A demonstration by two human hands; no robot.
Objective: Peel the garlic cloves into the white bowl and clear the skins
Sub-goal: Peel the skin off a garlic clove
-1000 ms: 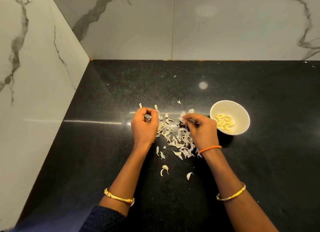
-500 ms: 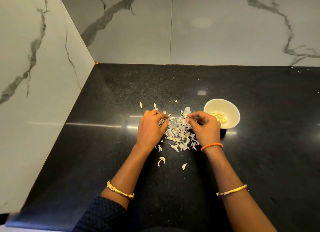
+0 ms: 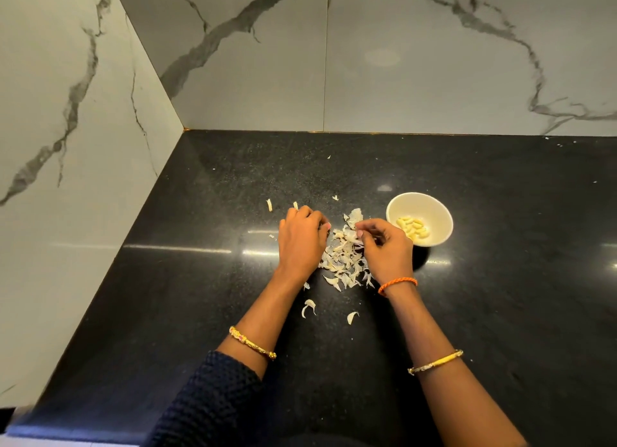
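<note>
Two hands are working over a black desk [image 3: 200, 279] set in a marble-tiled corner. Left hand [image 3: 302, 242]: lying knuckles-up at the left edge of the skin pile [image 3: 344, 263], fingers curled under; what it is holding cannot be told. Right hand [image 3: 387, 249]: sitting at the pile's right edge, thumb and forefinger pinching a papery skin piece [image 3: 354, 217] at the far end. White bowl [image 3: 430, 206]: standing just right of the right hand, holding peeled garlic cloves [image 3: 414, 229]. Loose skin scraps [image 3: 309, 306] are lying nearer, between the forearms.
</note>
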